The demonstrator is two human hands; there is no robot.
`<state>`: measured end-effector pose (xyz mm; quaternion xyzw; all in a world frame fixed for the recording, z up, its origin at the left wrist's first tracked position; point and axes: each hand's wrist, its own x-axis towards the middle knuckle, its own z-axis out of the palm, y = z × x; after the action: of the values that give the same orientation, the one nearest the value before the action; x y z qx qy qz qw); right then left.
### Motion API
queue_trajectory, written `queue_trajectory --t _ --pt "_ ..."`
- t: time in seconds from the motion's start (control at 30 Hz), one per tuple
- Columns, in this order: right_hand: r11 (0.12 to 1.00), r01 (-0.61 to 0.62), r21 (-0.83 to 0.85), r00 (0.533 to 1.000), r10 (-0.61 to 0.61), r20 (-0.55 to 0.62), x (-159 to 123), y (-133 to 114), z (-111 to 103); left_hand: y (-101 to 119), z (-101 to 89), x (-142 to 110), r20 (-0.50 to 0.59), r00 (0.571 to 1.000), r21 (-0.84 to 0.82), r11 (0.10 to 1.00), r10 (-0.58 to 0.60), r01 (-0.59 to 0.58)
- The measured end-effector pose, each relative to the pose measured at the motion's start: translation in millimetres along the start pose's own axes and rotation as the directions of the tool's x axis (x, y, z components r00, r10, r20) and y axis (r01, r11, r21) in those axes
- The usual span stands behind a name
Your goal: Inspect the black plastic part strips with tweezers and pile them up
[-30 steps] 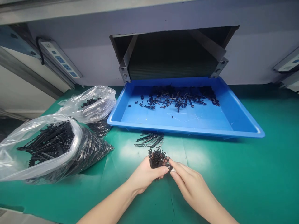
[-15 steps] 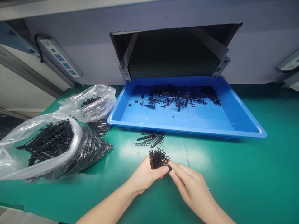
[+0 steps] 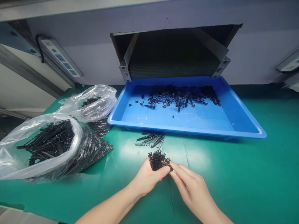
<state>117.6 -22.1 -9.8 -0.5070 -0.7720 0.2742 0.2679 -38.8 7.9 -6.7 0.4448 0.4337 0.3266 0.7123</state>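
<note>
My left hand (image 3: 146, 179) is closed around a bunch of small black plastic parts (image 3: 157, 160) just above the green table. Fingertips of my right hand (image 3: 189, 186) pinch the right side of that same bunch. A short pile of black comb-like strips (image 3: 149, 139) lies on the table just beyond the hands, in front of the blue tray (image 3: 240, 116). Loose black parts (image 3: 179, 98) are scattered along the tray's far side.
Two clear plastic bags full of black strips sit at the left: a large one (image 3: 50, 146) nearer me and a smaller one (image 3: 91, 104) behind it. A dark conveyor chute (image 3: 173, 59) opens above the tray. A power strip (image 3: 58, 57) hangs on the left wall.
The hands have barely shifted; they stay together on the bunch of black parts, with small finger movements only.
</note>
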Motion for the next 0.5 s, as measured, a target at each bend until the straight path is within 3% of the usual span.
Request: queue_trajectory --t 0.17,0.27,0.33,0.4,0.5 --pt "0.999 -0.046 0.014 0.999 0.046 0.013 0.7 2.6 0.5 2.2 1.4 1.2 -0.079 0.996 0.052 0.997 -0.05 0.055" --pt "0.993 -0.117 0.029 0.992 0.115 0.052 1.3 4.1 -1.2 15.1 -10.4 4.9 -0.22 0.974 0.298 0.954 0.053 0.015" --pt "0.981 -0.192 0.039 0.978 0.188 0.09 1.9 3.7 -3.2 25.3 -27.4 8.5 -0.347 0.919 0.537 0.843 0.185 0.033" --pt "0.965 -0.26 0.044 0.96 0.254 0.116 2.5 2.6 -5.3 32.6 -48.6 12.1 -0.389 0.886 0.754 0.64 0.252 0.148" --pt "0.957 -0.286 0.052 0.954 0.279 0.111 2.9 0.9 -7.4 35.3 -75.0 15.1 -0.348 0.92 0.899 0.342 0.182 0.273"
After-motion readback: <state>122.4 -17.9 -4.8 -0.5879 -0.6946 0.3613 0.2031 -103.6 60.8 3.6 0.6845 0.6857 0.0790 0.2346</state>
